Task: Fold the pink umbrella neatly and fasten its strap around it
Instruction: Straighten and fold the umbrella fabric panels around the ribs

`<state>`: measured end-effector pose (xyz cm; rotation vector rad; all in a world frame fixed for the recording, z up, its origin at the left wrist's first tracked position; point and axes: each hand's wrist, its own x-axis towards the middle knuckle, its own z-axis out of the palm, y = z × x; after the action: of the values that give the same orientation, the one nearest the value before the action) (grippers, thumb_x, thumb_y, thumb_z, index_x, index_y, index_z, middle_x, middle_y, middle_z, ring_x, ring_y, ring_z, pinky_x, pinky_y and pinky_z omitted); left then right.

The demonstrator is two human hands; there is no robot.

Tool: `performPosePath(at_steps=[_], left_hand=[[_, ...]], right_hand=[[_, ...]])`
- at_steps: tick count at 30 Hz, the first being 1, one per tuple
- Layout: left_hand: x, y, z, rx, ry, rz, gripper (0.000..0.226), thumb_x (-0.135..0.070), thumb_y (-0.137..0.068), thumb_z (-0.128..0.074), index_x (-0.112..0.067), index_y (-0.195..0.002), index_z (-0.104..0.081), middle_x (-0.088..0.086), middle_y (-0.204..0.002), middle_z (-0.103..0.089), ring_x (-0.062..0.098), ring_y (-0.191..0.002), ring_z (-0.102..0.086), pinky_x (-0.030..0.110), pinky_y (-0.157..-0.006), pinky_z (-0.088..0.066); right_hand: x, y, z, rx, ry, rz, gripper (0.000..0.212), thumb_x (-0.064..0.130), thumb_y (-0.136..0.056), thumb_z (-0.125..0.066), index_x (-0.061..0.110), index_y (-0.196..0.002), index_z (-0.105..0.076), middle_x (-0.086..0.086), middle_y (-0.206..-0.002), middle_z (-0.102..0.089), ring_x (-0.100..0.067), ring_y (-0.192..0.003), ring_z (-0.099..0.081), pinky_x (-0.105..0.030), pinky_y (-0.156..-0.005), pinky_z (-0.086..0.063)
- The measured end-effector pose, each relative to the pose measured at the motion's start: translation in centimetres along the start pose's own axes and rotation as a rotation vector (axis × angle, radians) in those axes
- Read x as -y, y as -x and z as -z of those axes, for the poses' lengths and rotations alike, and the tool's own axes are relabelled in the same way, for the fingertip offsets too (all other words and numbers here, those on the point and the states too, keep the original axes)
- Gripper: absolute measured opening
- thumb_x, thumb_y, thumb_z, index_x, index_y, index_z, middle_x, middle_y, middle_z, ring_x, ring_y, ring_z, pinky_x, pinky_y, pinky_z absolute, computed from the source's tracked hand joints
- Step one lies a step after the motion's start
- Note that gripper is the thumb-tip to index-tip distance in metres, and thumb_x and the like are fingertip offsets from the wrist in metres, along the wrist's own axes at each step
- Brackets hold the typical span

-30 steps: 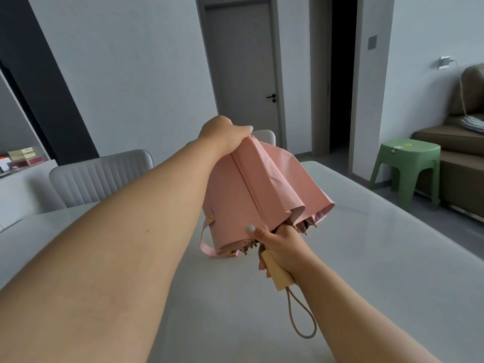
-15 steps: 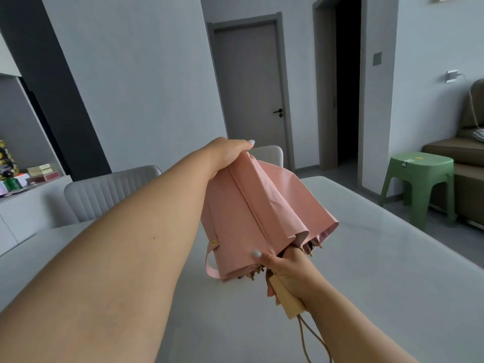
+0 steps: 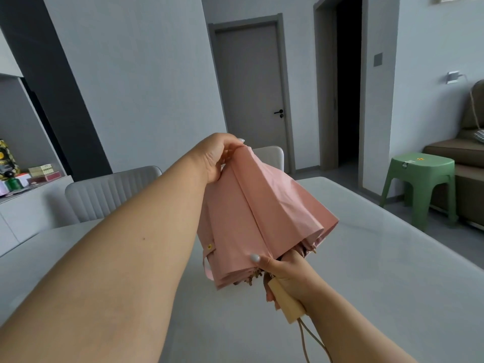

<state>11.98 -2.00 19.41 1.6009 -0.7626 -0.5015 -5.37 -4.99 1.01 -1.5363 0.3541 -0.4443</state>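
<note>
A collapsed pink umbrella hangs in the air above a pale grey table, its canopy loose and flared into folds. My left hand grips the far top tip of the canopy. My right hand holds the light wooden handle at the near end, thumb pressing on the canopy hem. The pink strap with its yellow snap dangles loose on the left side of the canopy. A beige wrist cord hangs from the handle.
Grey chairs stand at the table's far side. A green stool and a brown sofa sit to the right. A low cabinet with boxes is at the left. A closed door is behind.
The view has tilted slightly upward and the umbrella sits a little lower in the frame. Both hands keep the same hold; the left fingers have shifted a little on the tip.
</note>
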Motion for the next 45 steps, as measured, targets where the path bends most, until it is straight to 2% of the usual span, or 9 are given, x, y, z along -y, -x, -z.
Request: performPosePath(at_steps=[6, 10, 16, 20, 24, 27, 31, 38, 45], left_hand=[[-0.2, 0.2, 0.0, 0.042, -0.319, 0.095, 0.034, -0.05, -0.086, -0.066, -0.018, -0.097, -0.072, 0.007, -0.102, -0.072, 0.02, -0.086, -0.065, 0.03, -0.081, -0.05], [-0.9, 0.1, 0.1, 0.104, -0.297, 0.075, 0.06, -0.065, -0.09, -0.048, -0.017, -0.117, -0.071, 0.006, -0.097, -0.071, 0.018, -0.089, -0.063, 0.032, -0.091, -0.047], [-0.4, -0.2, 0.2, 0.009, -0.197, -0.039, 0.048, -0.002, -0.088, -0.059, -0.016, -0.134, -0.058, 0.008, -0.113, -0.066, 0.014, -0.097, -0.058, 0.024, -0.081, -0.042], [-0.1, 0.2, 0.3, -0.055, 0.105, 0.018, 0.034, -0.015, -0.09, -0.052, -0.011, -0.124, -0.057, 0.005, -0.078, -0.066, 0.015, -0.07, -0.054, 0.027, -0.064, -0.042], [0.0, 0.0, 0.3, -0.095, -0.392, 0.053, 0.044, -0.04, -0.089, -0.062, -0.015, -0.125, -0.06, 0.001, -0.11, -0.061, 0.019, -0.096, -0.058, 0.031, -0.081, -0.037], [0.2, 0.0, -0.1, -0.058, -0.467, 0.005, 0.028, -0.012, -0.079, -0.071, -0.013, -0.107, -0.066, 0.008, -0.104, -0.062, 0.023, -0.09, -0.058, 0.029, -0.081, -0.042], [0.2, -0.6, 0.0, 0.004, -0.16, -0.003, 0.039, 0.004, -0.084, -0.064, -0.012, -0.12, -0.062, 0.006, -0.098, -0.06, 0.015, -0.087, -0.057, 0.021, -0.072, -0.045], [0.0, -1.2, 0.3, -0.159, 0.059, 0.043, 0.02, -0.012, -0.091, -0.06, -0.016, -0.073, -0.056, -0.009, -0.046, -0.06, 0.01, -0.058, -0.052, 0.022, -0.054, -0.039], [-0.4, -1.0, 0.6, -0.089, -0.502, 0.067, 0.048, -0.049, -0.093, -0.054, -0.017, -0.128, -0.059, 0.006, -0.111, -0.061, 0.02, -0.096, -0.053, 0.038, -0.093, -0.041]], right_hand=[[-0.1, 0.0, -0.1, 0.007, 0.003, -0.049, 0.057, 0.045, -0.075, -0.076, 0.006, -0.111, -0.054, -0.001, -0.051, -0.061, -0.022, -0.042, -0.058, -0.03, -0.043, -0.049], [-0.1, 0.2, -0.2, 0.051, 0.022, -0.02, 0.06, 0.049, -0.07, -0.076, 0.005, -0.105, -0.056, -0.006, -0.053, -0.059, -0.023, -0.043, -0.058, -0.032, -0.043, -0.052], [-0.2, 0.1, -0.2, 0.049, 0.029, -0.057, 0.063, 0.054, -0.066, -0.074, 0.003, -0.1, -0.058, -0.012, -0.057, -0.062, -0.022, -0.045, -0.06, -0.033, -0.046, -0.052], [-0.2, 0.0, 0.0, 0.027, 0.026, -0.046, 0.064, 0.053, -0.065, -0.074, 0.006, -0.105, -0.057, -0.007, -0.051, -0.061, -0.022, -0.043, -0.059, -0.031, -0.044, -0.051], [-0.3, -0.1, -0.1, 0.008, 0.046, -0.049, 0.064, 0.052, -0.066, -0.079, 0.011, -0.109, -0.054, -0.002, -0.054, -0.061, -0.023, -0.045, -0.06, -0.032, -0.045, -0.051], [-0.3, -0.1, -0.2, 0.012, 0.057, -0.052, 0.067, 0.053, -0.065, -0.079, 0.012, -0.112, -0.054, -0.002, -0.055, -0.061, -0.023, -0.044, -0.06, -0.032, -0.046, -0.051], [-0.5, -0.1, -0.2, 0.015, 0.048, -0.038, 0.052, 0.042, -0.075, -0.078, 0.009, -0.108, -0.056, 0.002, -0.05, -0.062, -0.024, -0.043, -0.058, -0.032, -0.044, -0.05], [-0.3, -0.1, -0.2, 0.038, 0.072, -0.016, 0.042, 0.04, -0.081, -0.075, 0.01, -0.101, -0.054, 0.001, -0.049, -0.062, -0.021, -0.041, -0.058, -0.031, -0.043, -0.051], [-0.6, -0.3, -0.1, 0.03, 0.055, -0.025, 0.061, 0.048, -0.074, -0.076, 0.006, -0.112, -0.055, -0.006, -0.051, -0.058, -0.023, -0.043, -0.059, -0.032, -0.044, -0.051]])
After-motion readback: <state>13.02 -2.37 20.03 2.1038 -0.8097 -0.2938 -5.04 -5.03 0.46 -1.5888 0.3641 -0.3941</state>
